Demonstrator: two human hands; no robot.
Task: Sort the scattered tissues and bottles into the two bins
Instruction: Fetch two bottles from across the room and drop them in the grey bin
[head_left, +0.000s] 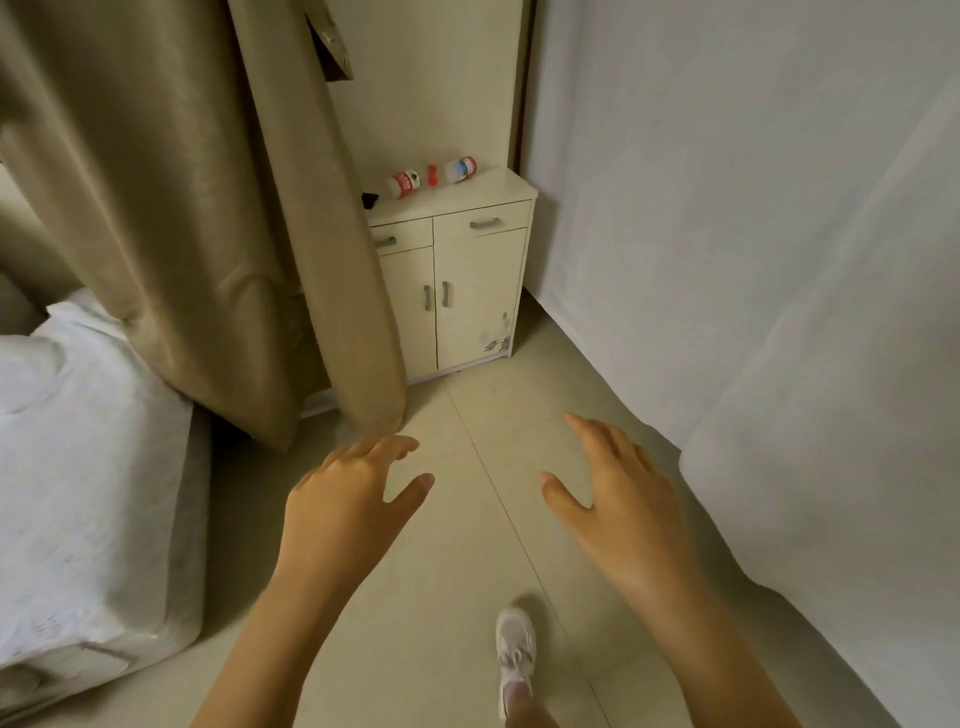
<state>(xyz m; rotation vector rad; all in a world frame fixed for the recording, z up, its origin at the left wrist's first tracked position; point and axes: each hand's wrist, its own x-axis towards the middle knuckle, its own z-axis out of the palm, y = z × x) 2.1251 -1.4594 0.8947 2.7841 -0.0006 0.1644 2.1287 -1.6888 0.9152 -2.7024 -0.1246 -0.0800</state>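
Note:
Two clear plastic bottles lie on their sides on top of a cream cabinet (498, 189): one with a red label (402, 183) to the left, one with a red and blue label (461, 169) to the right. A small red object (432, 175) stands between them. My left hand (348, 493) and my right hand (618, 483) hover over the tiled floor, well short of the cabinet, fingers spread and holding nothing. No tissues or bins are in view.
A beige curtain (208, 208) hangs at the left and covers part of the cabinet. A white-covered bed (88, 467) fills the lower left. White walls (753, 260) run along the right. My foot in a white shoe (515, 654) is on the floor tiles.

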